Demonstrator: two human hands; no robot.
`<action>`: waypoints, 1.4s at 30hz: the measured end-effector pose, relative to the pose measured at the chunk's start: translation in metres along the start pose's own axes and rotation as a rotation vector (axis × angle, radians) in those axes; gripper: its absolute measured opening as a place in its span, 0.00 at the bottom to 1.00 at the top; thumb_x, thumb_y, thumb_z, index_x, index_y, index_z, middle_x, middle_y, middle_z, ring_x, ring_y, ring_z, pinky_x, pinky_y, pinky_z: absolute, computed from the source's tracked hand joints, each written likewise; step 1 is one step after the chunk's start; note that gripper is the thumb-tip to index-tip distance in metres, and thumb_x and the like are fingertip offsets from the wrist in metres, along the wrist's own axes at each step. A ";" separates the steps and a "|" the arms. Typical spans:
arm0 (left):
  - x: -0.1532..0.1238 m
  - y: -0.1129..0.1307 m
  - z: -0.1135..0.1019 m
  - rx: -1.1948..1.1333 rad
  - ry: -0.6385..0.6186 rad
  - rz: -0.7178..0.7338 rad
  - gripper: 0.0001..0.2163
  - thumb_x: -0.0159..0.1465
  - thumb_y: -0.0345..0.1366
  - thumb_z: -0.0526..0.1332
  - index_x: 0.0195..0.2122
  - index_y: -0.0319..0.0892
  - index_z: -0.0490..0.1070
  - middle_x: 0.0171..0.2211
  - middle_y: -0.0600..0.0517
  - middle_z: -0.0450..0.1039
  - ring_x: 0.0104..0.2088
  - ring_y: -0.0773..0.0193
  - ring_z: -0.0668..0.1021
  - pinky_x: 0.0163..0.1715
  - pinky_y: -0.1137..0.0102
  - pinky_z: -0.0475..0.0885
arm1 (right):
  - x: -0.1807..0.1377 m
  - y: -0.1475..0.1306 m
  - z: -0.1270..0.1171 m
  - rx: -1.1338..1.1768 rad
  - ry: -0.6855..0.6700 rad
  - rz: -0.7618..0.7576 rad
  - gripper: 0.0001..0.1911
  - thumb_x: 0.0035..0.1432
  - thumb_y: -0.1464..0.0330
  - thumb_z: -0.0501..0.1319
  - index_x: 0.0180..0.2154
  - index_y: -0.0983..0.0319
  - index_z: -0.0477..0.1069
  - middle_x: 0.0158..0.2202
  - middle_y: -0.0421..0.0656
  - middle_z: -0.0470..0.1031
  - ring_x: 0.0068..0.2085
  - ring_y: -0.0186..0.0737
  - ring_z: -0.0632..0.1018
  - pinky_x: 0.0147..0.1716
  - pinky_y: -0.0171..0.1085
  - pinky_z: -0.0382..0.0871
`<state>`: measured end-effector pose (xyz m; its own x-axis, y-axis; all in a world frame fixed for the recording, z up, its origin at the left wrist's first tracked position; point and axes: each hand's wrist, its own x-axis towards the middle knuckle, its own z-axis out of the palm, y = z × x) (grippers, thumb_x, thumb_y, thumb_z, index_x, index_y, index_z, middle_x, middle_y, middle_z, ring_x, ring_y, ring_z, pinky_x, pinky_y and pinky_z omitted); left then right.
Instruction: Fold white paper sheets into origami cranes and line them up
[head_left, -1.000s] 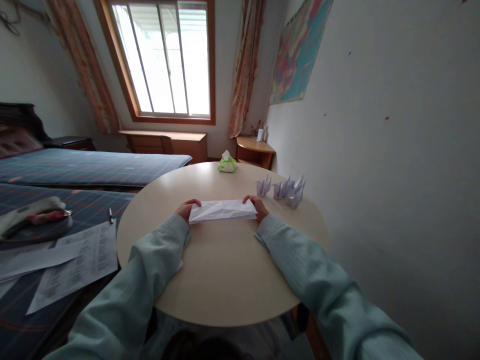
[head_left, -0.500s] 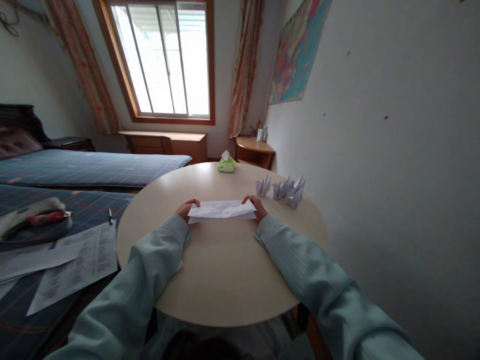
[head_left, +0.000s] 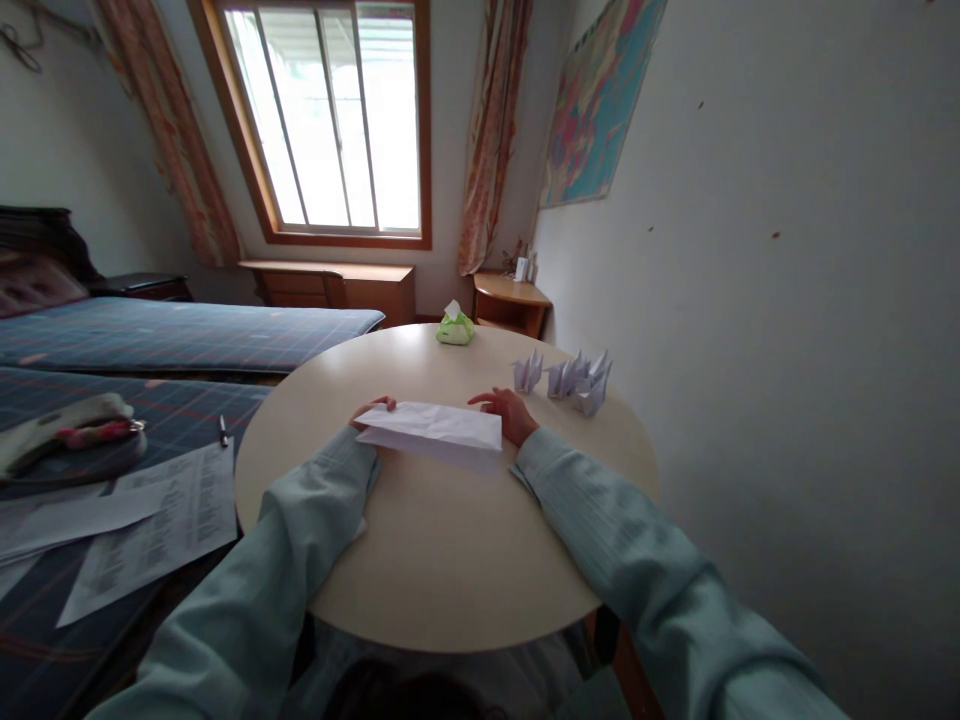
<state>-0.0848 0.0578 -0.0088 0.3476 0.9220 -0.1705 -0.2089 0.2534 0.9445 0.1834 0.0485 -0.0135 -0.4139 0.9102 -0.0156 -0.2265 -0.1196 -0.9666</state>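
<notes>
A folded sheet of white paper (head_left: 431,425) hangs above the round table (head_left: 450,560), tilted with its right end lower. My left hand (head_left: 373,409) pinches it at its left end, thumb on top. Just past the paper's right end is my right hand (head_left: 511,412), its fingers apart and the index finger stretched toward the paper's upper edge; it does not grip the sheet. Several folded paper figures (head_left: 589,382) stand on the table beyond my right hand, with a single paper figure (head_left: 527,372) a little to their left.
A green tissue pack (head_left: 455,326) sits at the table's far edge. To the left, a bed (head_left: 187,400) with a checked cover holds printed sheets (head_left: 161,530), a pen (head_left: 223,431) and a bag (head_left: 75,435). The white wall (head_left: 787,350) runs close along the right.
My right hand has let go of the paper's right end and its fingers have spread. The paper has shifted slightly left and tilted, still held by my left hand.
</notes>
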 end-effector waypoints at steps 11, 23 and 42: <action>-0.014 -0.014 0.045 0.141 -0.394 -0.142 0.09 0.47 0.30 0.58 0.13 0.38 0.59 0.16 0.50 0.65 0.18 0.67 0.68 0.17 0.74 0.62 | -0.014 0.006 0.041 -0.248 -0.422 0.284 0.17 0.42 0.58 0.60 0.27 0.68 0.69 0.21 0.42 0.72 0.22 0.31 0.71 0.23 0.30 0.63; -0.003 -0.025 0.048 -0.031 -0.105 0.110 0.19 0.38 0.27 0.65 0.34 0.37 0.67 0.25 0.50 0.72 0.26 0.63 0.74 0.28 0.71 0.66 | -0.013 0.015 0.056 0.113 -0.073 0.148 0.08 0.42 0.67 0.62 0.24 0.67 0.68 0.20 0.41 0.71 0.22 0.32 0.71 0.24 0.32 0.65; -0.004 -0.026 0.055 -0.184 -0.206 -0.011 0.29 0.50 0.57 0.50 0.37 0.33 0.69 0.30 0.42 0.74 0.33 0.56 0.75 0.33 0.67 0.69 | -0.007 0.018 0.047 -0.696 0.325 -0.289 0.17 0.45 0.61 0.52 0.12 0.63 0.58 0.09 0.34 0.55 0.15 0.26 0.58 0.16 0.29 0.48</action>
<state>-0.0300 0.0315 -0.0173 0.5259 0.8444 -0.1021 -0.3602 0.3299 0.8726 0.1407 0.0214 -0.0183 -0.1230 0.9496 0.2882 0.3579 0.3133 -0.8796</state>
